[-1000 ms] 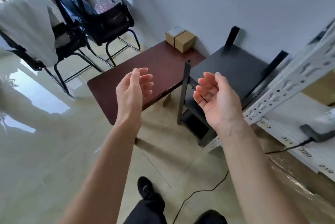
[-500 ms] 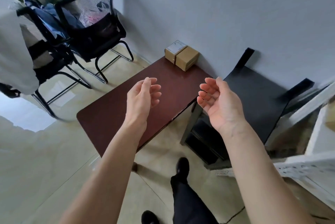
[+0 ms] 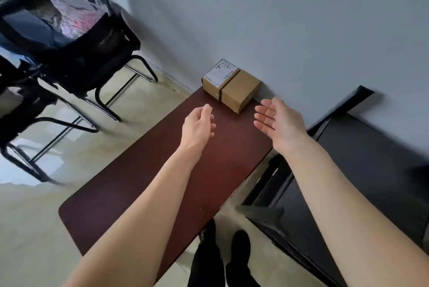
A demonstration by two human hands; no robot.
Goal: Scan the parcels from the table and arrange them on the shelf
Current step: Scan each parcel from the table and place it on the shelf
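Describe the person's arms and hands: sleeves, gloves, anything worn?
Both forearms are bare as far as the frame shows: no sleeves visible. The left hand and right hand have no gloves, and no rings, watch or wristband show. Lower down, dark trousers and dark shoes.

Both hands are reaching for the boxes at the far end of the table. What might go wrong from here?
1. The two cardboard parcels sit pressed together against the wall; the open left hand and right hand may lift both or drop one.
2. They sit at the brown table's far corner, so a nudge might tip one off.
3. Only the left parcel's label shows; the other's may face down and need turning before scanning.
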